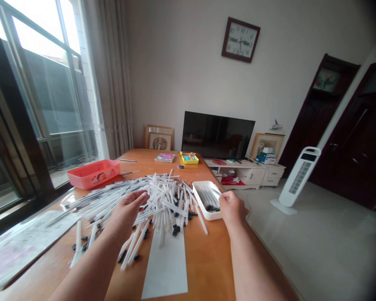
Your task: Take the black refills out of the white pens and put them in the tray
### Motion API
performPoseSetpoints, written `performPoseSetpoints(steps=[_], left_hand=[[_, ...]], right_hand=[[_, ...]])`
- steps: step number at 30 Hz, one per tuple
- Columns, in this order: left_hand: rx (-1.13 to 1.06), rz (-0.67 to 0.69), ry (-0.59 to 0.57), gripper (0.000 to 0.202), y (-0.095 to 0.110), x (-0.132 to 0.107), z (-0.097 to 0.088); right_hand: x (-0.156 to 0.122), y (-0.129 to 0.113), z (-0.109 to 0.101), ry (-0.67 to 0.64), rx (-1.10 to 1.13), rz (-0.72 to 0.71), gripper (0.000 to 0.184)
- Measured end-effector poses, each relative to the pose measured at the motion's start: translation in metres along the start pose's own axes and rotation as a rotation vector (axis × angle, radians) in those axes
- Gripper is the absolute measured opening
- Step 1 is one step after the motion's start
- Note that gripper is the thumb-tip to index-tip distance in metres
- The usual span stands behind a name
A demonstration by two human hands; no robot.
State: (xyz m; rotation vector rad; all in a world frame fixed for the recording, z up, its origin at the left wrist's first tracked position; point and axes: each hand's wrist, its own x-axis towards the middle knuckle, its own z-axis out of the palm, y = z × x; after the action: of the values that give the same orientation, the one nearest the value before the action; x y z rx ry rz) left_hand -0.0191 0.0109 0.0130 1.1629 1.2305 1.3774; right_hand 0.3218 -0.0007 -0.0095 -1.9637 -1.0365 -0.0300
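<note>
On the glossy wooden desk (203, 267), slender translucent tubes (166, 196) lie heaped beside a round-cornered white box (211, 215) of dark-ended rods (208, 197). Well apart, the left hand (132, 204) bends by the heap, the right hand (234, 207) curls at the box; whether either grips anything, I cannot tell.

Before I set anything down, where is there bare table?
Bare wood shows between the paper strip and the right forearm, nearer than the white tray. Another patch lies at the far end, between the slim pen and the colourful booklet. The middle is crowded with translucent tubes and black caps.
</note>
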Motion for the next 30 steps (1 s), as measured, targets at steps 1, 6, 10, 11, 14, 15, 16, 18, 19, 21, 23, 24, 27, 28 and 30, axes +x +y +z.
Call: performPoseSetpoints(steps=[1,6,10,11,14,15,16,18,19,21,23,24,27,28,30], left_hand=[[-0.008,0.001,0.007,0.059,0.0,0.0,0.0],[-0.035,0.009,0.028,0.06,0.0,0.002,-0.004],[-0.052,-0.004,0.04,0.06,0.0,0.003,-0.007],[-0.061,-0.009,0.043,0.06,0.001,0.004,-0.007],[-0.096,-0.013,0.057,0.058,0.004,0.004,-0.01],[-0.11,-0.01,0.064,0.057,0.005,0.004,-0.011],[-0.124,-0.006,0.076,0.056,0.007,0.005,-0.014],[-0.143,0.012,0.111,0.055,0.01,0.007,-0.022],[-0.151,0.027,0.133,0.054,0.012,0.008,-0.027],[-0.168,0.063,0.198,0.052,0.015,0.012,-0.039],[-0.186,0.081,0.299,0.051,0.016,0.015,-0.051],[-0.187,0.081,0.357,0.05,0.016,0.017,-0.056],[-0.106,0.071,0.472,0.05,0.012,0.023,-0.064],[-0.041,0.072,0.481,0.05,0.01,0.025,-0.065],[0.109,0.09,0.47,0.049,0.003,0.028,-0.066]], right_hand=[[-0.001,0.0,0.001,-0.002,-0.033,-0.006,0.016],[-0.002,0.003,0.006,-0.015,-0.122,-0.031,0.016],[-0.001,0.007,0.007,-0.018,-0.135,-0.037,0.02],[-0.001,0.007,0.007,-0.018,-0.136,-0.039,0.021],[-0.001,0.006,0.005,-0.015,-0.13,-0.048,0.025],[-0.001,0.005,0.004,-0.007,-0.124,-0.054,0.027],[-0.002,0.004,0.004,0.006,-0.115,-0.062,0.028],[-0.003,0.001,0.004,0.051,-0.086,-0.093,0.03],[-0.005,-0.001,0.004,0.08,-0.069,-0.115,0.031],[-0.008,-0.005,0.006,0.13,-0.027,-0.185,0.03],[-0.013,-0.01,0.008,0.174,0.032,-0.282,0.029],[-0.017,-0.013,0.009,0.186,0.065,-0.343,0.029],[-0.028,-0.023,0.01,0.171,0.162,-0.502,0.027],[-0.032,-0.027,0.01,0.156,0.186,-0.53,0.026],[-0.04,-0.032,0.009,0.124,0.21,-0.557,0.026]])
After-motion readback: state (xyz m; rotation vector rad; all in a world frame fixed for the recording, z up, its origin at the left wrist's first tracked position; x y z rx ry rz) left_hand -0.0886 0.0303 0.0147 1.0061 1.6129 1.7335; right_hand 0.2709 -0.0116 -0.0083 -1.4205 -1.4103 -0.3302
